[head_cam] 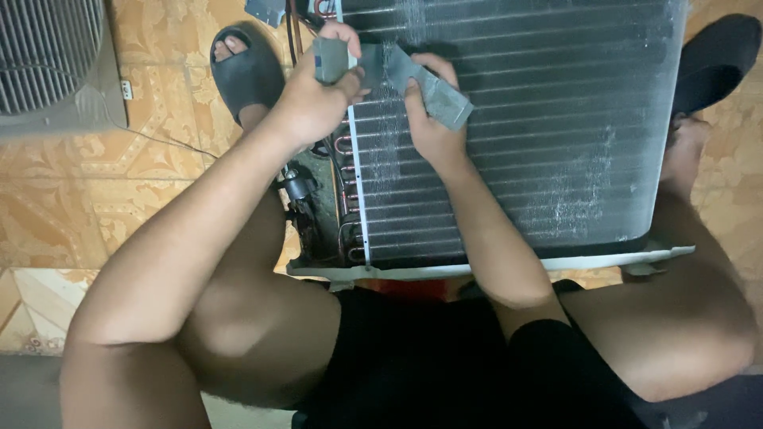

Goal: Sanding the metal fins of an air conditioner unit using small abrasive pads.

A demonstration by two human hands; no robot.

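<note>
Two hands up at the top centre of the frame, and both are busy with the same thing. The left hand [318, 99] is clenched around one end of a grey strip of tape [401, 75], thumb and fingers pinching it right at the left edge of the coil. The right hand [429, 119] grips the other end, thumb pressed on top, with the loose tail of the strip sticking out toward the right over the fins.

Under them lies the condenser coil [548, 135] of an air-conditioner unit, a broad dark panel of fine fins filling the upper right of the frame (pale scuffed patches show on it in places). Along its left edge run copper tube bends [346, 191], looping one below the other, and a white metal base pan [493, 266] borders the coil's lower edge.

Down the frame, the person sits with knees spread either side of the unit, in black shorts [445, 365]. A foot in a dark slide sandal [245, 71] rests on the patterned orange floor tiles [71, 191] at upper left, and a grey fan grille [48, 63] fills the top left corner.
</note>
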